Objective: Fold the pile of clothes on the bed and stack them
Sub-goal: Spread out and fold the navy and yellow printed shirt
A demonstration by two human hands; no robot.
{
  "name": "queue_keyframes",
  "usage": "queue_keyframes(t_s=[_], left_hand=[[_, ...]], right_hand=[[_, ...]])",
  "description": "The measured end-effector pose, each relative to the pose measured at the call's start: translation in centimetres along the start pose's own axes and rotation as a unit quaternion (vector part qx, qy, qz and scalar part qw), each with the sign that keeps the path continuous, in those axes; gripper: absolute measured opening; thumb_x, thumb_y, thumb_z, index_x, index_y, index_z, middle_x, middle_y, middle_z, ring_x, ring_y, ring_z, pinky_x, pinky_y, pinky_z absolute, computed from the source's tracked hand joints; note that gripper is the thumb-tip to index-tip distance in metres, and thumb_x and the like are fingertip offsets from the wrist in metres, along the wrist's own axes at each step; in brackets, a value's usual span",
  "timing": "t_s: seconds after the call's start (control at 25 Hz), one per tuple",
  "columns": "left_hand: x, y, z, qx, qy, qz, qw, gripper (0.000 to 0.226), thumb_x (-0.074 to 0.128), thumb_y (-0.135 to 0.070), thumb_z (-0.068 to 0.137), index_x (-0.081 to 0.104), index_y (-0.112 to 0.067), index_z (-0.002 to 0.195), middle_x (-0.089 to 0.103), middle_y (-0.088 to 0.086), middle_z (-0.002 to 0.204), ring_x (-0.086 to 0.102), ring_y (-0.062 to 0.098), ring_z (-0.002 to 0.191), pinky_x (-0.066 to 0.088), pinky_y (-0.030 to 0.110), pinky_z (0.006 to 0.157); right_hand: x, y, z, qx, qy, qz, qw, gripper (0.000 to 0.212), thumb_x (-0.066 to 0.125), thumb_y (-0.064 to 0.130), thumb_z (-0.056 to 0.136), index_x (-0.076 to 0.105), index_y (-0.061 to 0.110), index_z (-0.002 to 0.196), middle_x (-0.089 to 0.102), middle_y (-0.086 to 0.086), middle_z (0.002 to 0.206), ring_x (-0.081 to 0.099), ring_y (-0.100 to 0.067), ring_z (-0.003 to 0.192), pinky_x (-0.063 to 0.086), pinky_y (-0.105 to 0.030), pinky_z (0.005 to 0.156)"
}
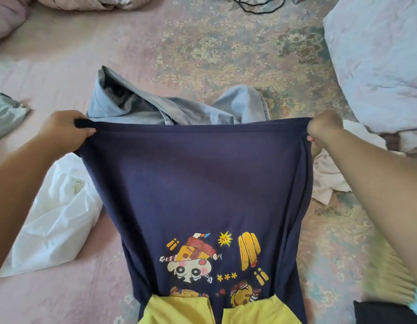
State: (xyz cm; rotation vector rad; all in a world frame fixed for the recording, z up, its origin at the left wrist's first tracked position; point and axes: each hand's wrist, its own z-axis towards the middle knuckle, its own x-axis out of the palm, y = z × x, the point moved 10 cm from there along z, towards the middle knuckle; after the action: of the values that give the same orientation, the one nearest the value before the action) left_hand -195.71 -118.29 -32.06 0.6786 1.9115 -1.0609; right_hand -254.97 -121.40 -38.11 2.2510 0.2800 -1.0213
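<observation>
I am pinching the hem corners of the navy cartoon T-shirt [203,188] with left hand [64,129] and right hand [324,129], stretching it above the bed [203,43]; next I should probably lay it flat for folding.

A pink quilted bedspread [50,73] with a faded floral pattern fills the view under soft, even daylight. A pale blue-white pillow [380,54] sits at the right, a rumpled pink striped duvet [69,2] at the top edge, and a thin black cable [256,7] loops nearby.
</observation>
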Motion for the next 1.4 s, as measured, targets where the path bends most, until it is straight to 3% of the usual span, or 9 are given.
queue_keyframes(t_s=[0.2, 0.32, 0.48, 0.64, 0.76, 0.92, 1.12, 1.28, 1.4], left_hand=[[1.1, 0.3, -0.2, -0.061, 0.071, 0.167, 0.981, 0.033, 0.072, -0.022, 0.084, 0.054, 0.005, 0.085, 0.057, 0.02, 0.08, 0.057, 0.033, 0.065, 0.053, 0.037, 0.058], [4.0, -1.2, -2.3, -0.175, 0.162, 0.003, 0.971, 0.016, 0.054, -0.006, 0.093, 0.045, 0.003, 0.084, 0.053, 0.017, 0.077, 0.058, 0.029, 0.052, 0.045, 0.027, 0.031], [8.7, -6.3, -3.4, -0.222, 0.214, -0.232, 0.923, 0.017, 0.039, -0.004, 0.097, 0.042, -0.007, 0.08, 0.047, 0.01, 0.079, 0.055, 0.016, 0.057, 0.048, 0.028, 0.032], [13.5, -9.1, -3.3, -0.231, 0.228, -0.258, 0.91, 0.021, 0.038, -0.002, 0.09, 0.038, -0.009, 0.07, 0.048, 0.009, 0.062, 0.049, 0.016, 0.051, 0.04, 0.015, 0.03], [16.4, -11.8, -2.8, -0.162, 0.207, -0.281, 0.923, 0.027, 0.038, 0.0, 0.095, 0.039, -0.015, 0.072, 0.054, 0.003, 0.075, 0.055, 0.01, 0.059, 0.051, 0.019, 0.044], [21.3, -14.9, -4.6, -0.105, 0.303, -0.397, 0.86, 0.022, 0.034, -0.002, 0.102, 0.048, -0.008, 0.086, 0.061, -0.001, 0.086, 0.057, 0.018, 0.107, 0.049, 0.033, 0.094], [18.9, -8.1, -3.4, 0.072, 0.093, -0.211, 0.97, 0.018, 0.042, -0.012, 0.098, 0.054, -0.019, 0.11, 0.058, 0.004, 0.105, 0.059, 0.024, 0.104, 0.048, 0.04, 0.092], [20.5, -0.9, -11.1, 0.14, 0.06, -0.115, 0.982, 0.021, 0.045, -0.012, 0.095, 0.057, -0.005, 0.11, 0.058, 0.012, 0.108, 0.055, 0.023, 0.099, 0.034, 0.018, 0.088], [21.3, -0.7, -13.0, 0.245, 0.049, -0.028, 0.968, 0.04, 0.037, -0.026, 0.09, 0.061, 0.0, 0.109, 0.062, 0.015, 0.104, 0.056, 0.025, 0.096, 0.039, 0.026, 0.089]], right_hand=[[2.3, -2.2, 1.1, 0.068, 0.089, 0.038, 0.993, 0.017, 0.037, -0.002, 0.095, 0.052, 0.004, 0.09, 0.05, -0.012, 0.052, 0.045, -0.018, 0.029, 0.028, -0.01, 0.028], [4.9, -2.7, -0.2, 0.152, 0.178, 0.195, 0.952, 0.037, 0.025, 0.007, 0.103, 0.045, 0.002, 0.073, 0.05, -0.008, 0.032, 0.045, -0.01, 0.021, 0.034, -0.013, 0.027], [7.8, -0.3, -1.7, 0.164, 0.22, 0.34, 0.899, 0.042, 0.022, 0.011, 0.105, 0.045, -0.009, 0.077, 0.059, -0.022, 0.048, 0.057, -0.025, 0.031, 0.05, -0.025, 0.04], [11.8, 0.5, -1.9, 0.158, 0.225, 0.338, 0.9, 0.038, 0.016, 0.012, 0.105, 0.048, -0.009, 0.109, 0.058, -0.022, 0.101, 0.059, -0.024, 0.033, 0.049, -0.026, 0.036], [13.6, 0.0, -1.7, 0.123, 0.201, 0.294, 0.926, 0.04, 0.013, 0.008, 0.101, 0.043, -0.001, 0.127, 0.057, -0.019, 0.125, 0.066, -0.023, 0.058, 0.053, -0.026, 0.044], [15.7, 0.9, -2.7, -0.012, 0.248, 0.171, 0.954, 0.039, 0.032, 0.014, 0.101, 0.035, 0.02, 0.14, 0.055, -0.008, 0.122, 0.059, -0.022, 0.096, 0.05, -0.034, 0.076], [15.0, 3.4, -7.0, -0.313, 0.133, -0.039, 0.94, 0.036, 0.042, 0.009, 0.097, 0.052, 0.012, 0.132, 0.056, -0.008, 0.121, 0.053, -0.02, 0.112, 0.033, -0.016, 0.089], [21.2, 0.8, -10.9, -0.211, 0.254, -0.059, 0.942, 0.035, 0.047, 0.024, 0.097, 0.049, 0.011, 0.13, 0.055, -0.004, 0.12, 0.05, -0.017, 0.101, 0.036, -0.023, 0.083], [23.6, 0.7, -11.6, -0.138, 0.253, -0.018, 0.958, 0.041, 0.048, 0.026, 0.096, 0.044, 0.008, 0.133, 0.051, -0.005, 0.127, 0.05, -0.021, 0.107, 0.039, -0.028, 0.087]])
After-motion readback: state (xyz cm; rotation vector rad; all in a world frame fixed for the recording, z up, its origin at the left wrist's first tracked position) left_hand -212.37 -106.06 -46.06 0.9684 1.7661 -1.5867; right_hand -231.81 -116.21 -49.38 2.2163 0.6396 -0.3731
